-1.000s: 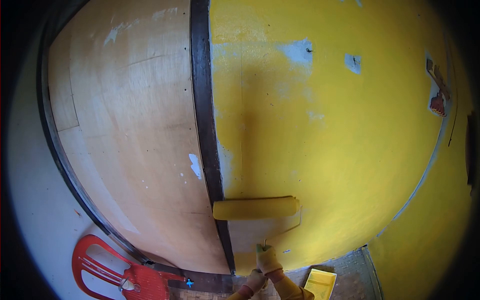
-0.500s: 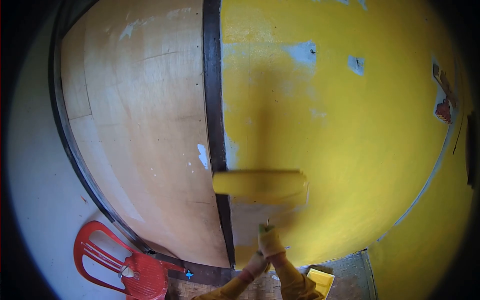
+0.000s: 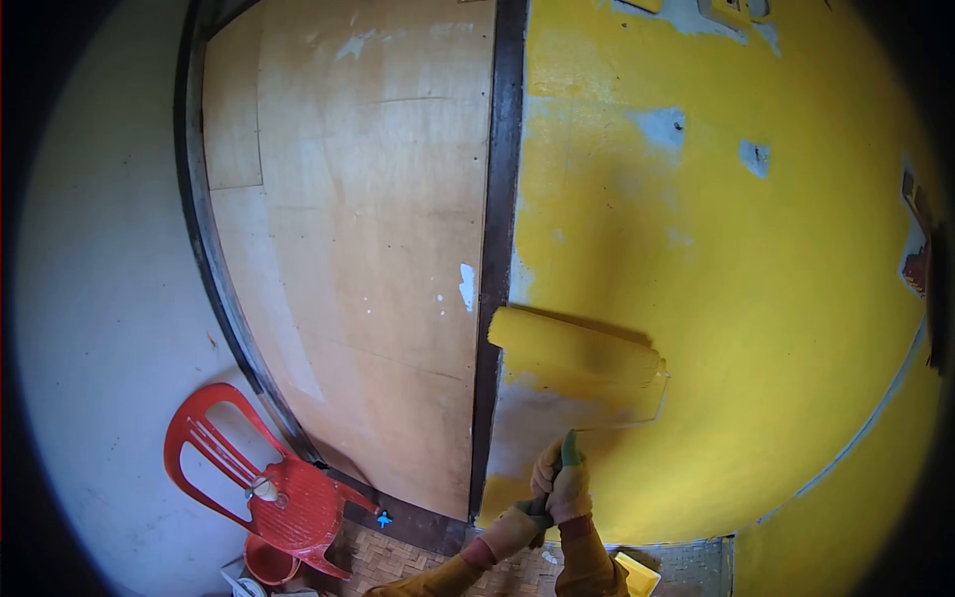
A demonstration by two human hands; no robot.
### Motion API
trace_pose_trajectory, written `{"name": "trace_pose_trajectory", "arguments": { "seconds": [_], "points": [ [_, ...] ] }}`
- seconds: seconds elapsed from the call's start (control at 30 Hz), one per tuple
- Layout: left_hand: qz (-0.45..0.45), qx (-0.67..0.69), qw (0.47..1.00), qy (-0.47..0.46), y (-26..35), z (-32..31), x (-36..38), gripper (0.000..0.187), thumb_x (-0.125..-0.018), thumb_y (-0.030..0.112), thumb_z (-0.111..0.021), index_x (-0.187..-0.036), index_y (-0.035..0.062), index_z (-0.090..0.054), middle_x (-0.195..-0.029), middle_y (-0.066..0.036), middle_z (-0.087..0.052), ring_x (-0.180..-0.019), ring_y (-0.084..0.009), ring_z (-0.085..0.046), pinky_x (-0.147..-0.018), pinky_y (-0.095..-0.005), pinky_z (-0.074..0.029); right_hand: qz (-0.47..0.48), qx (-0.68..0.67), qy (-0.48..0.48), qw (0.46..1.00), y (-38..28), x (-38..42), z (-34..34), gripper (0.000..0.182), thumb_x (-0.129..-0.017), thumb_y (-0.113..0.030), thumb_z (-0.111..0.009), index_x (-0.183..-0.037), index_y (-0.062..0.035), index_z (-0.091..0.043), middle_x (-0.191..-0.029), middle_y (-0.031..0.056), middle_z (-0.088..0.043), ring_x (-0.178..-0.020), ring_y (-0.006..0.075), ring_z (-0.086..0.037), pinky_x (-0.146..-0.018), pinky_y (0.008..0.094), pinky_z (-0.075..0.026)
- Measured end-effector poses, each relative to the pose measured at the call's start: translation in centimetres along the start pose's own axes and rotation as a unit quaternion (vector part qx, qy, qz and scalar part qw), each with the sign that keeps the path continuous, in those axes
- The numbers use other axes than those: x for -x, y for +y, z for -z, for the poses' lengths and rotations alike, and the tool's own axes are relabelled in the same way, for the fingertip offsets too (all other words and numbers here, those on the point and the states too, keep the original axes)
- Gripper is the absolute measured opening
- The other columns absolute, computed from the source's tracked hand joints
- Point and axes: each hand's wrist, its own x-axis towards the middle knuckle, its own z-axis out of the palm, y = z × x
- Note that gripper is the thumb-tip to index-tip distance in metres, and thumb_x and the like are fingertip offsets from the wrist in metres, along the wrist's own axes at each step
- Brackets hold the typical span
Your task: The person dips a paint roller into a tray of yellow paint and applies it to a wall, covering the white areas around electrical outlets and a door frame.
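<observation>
A wide paint roller (image 3: 577,350), coated in yellow, lies against the yellow wall (image 3: 756,328) beside the dark post, its right end tilted lower. From that end a thin wire frame bends down toward the hands. My right hand (image 3: 569,490) is closed round the upper part of the handle. Lower and to the left, my left hand (image 3: 510,531) grips the handle's lower part. Both hands look gloved, with green areas at the fingers. Above the hands is a greyish patch of wall (image 3: 532,423) without yellow.
A dark vertical post (image 3: 500,199) separates the yellow wall from a wooden panel (image 3: 368,239). On the left stand a red plastic chair (image 3: 298,502) and a red bucket (image 3: 271,562). A yellow tray (image 3: 638,577) lies on the floor at the wall's foot.
The view has shifted, so the wall and chair appear further right. The roller has gone from nearly level to tilted, its right end lower. Both hands still hold the handle.
</observation>
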Motion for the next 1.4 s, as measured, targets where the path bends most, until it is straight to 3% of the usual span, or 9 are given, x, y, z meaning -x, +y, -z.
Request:
{"name": "trace_pose_trajectory", "arguments": {
  "seconds": [0.17, 0.37, 0.63, 0.9, 1.07, 1.2, 1.27, 1.33, 1.4],
  "points": [
    [-0.051, -0.033, 0.997, 0.052, 3.7, -1.4, -0.4, 0.015, -0.075, 0.016, -0.053, -0.068, 0.0038, -0.048, -0.047, -0.003, -0.045, -0.035, -0.0098, -0.04, -0.034, -0.0225, -0.028, 0.027, 0.032, 0.024, 0.999, -3.0, -1.2, -1.5, 0.045, -0.083, -0.044, -0.039, -0.053, -0.0101, -0.038, -0.039, 0.0012, -0.033, -0.028, 0.0114, -0.029, -0.029, 0.0231, -0.023],
    [-0.061, 0.038, 0.994, -0.084, 6.4, -0.1, -2.7, 0.016, -0.075, 0.02, -0.054, -0.069, 0.006, -0.049, -0.044, -0.001, -0.043, -0.033, -0.0092, -0.038, -0.033, -0.0244, -0.027, 0.067, 0.085, -0.004, 0.994, -6.4, -2.7, -4.6, 0.046, -0.082, -0.046, -0.039, -0.052, -0.0112, -0.036, -0.038, 0.0008, -0.032, -0.028, 0.0113, -0.029, -0.029, 0.024, -0.023],
    [0.079, 0.066, 0.992, -0.073, 1.5, -0.6, -0.6, 0.016, -0.073, 0.019, -0.053, -0.061, 0.0094, -0.049, -0.042, 0.0, -0.038, -0.034, -0.009, -0.034, -0.033, -0.0243, -0.023, 0.001, 0.088, 0.083, 0.993, -1.4, -1.4, -0.8, 0.048, -0.081, -0.048, -0.039, -0.05, -0.0131, -0.032, -0.037, 0.0006, -0.027, -0.026, 0.0124, -0.024, -0.026, 0.0261, -0.019],
    [-0.069, 0.007, 0.995, -0.073, 9.0, 1.7, -2.5, 0.02, -0.073, 0.017, -0.052, -0.056, 0.0074, -0.047, -0.04, -0.002, -0.04, -0.032, -0.011, -0.037, -0.032, -0.0252, -0.026, 0.119, 0.116, 0.049, 0.985, -6.0, -4.4, -7.3, 0.044, -0.083, -0.042, -0.041, -0.051, -0.0126, -0.035, -0.037, 0.0005, -0.029, -0.026, 0.0123, -0.027, -0.027, 0.0248, -0.02],
    [-0.005, -0.025, 0.999, -0.033, -2.6, 1.8, -2.8, 0.025, -0.076, 0.029, -0.053, -0.069, 0.0041, -0.051, -0.046, -0.001, -0.045, -0.039, -0.0096, -0.041, -0.038, -0.0271, -0.031, 0.007, 0.08, 0.105, 0.991, 0.9, -2.4, -1.3, 0.049, -0.081, -0.05, -0.038, -0.047, -0.0152, -0.03, -0.035, -0.0011, -0.024, -0.026, 0.0118, -0.02, -0.027, 0.0262, -0.015],
    [0.09, -0.085, 0.989, -0.084, 0.6, 2.6, -0.9, 0.026, -0.077, 0.028, -0.05, -0.082, 0.0032, -0.05, -0.048, -0.004, -0.049, -0.042, -0.0142, -0.047, -0.04, -0.0288, -0.035, -0.001, 0.078, 0.16, 0.984, 0.8, -1.8, -2.7, 0.05, -0.08, -0.051, -0.037, -0.045, -0.0159, -0.029, -0.035, -0.0014, -0.022, -0.026, 0.0122, -0.019, -0.027, 0.0259, -0.014],
    [-0.12, -0.147, 0.981, -0.03, 2.6, 2.6, -2.3, 0.027, -0.077, 0.028, -0.05, -0.084, 0.0019, -0.05, -0.05, -0.004, -0.049, -0.044, -0.014, -0.049, -0.041, -0.0288, -0.037, 0.039, -0.015, 0.021, 0.999, -0.8, -3.2, -3.0, 0.049, -0.079, -0.05, -0.041, -0.046, -0.0159, -0.03, -0.036, -0.0023, -0.023, -0.026, 0.0117, -0.018, -0.028, 0.0262, -0.014],
    [-0.217, -0.193, 0.954, -0.072, 7.2, 3.3, -3.7, 0.016, -0.075, 0.022, -0.055, -0.083, 0.0092, -0.052, -0.044, 0.0, -0.045, -0.035, -0.0083, -0.039, -0.034, -0.0239, -0.027, 0.1, 0.036, 0.134, 0.985, -3.6, -5.1, -5.7, 0.048, -0.079, -0.05, -0.042, -0.046, -0.0167, -0.031, -0.038, -0.0037, -0.025, -0.028, 0.0108, -0.021, -0.029, 0.0261, -0.016],
    [-0.107, -0.07, 0.99, -0.066, 10.2, 2.9, -5.3, 0.012, -0.074, 0.02, -0.056, -0.077, 0.0082, -0.054, -0.042, 0.0, -0.044, -0.034, -0.0083, -0.039, -0.034, -0.0245, -0.029, 0.139, 0.1, 0.081, 0.982, -7.6, -5.4, -8.9, 0.047, -0.079, -0.051, -0.04, -0.047, -0.0178, -0.032, -0.04, -0.005, -0.027, -0.031, 0.0096, -0.025, -0.03, 0.0254, -0.018]
  ]
}}
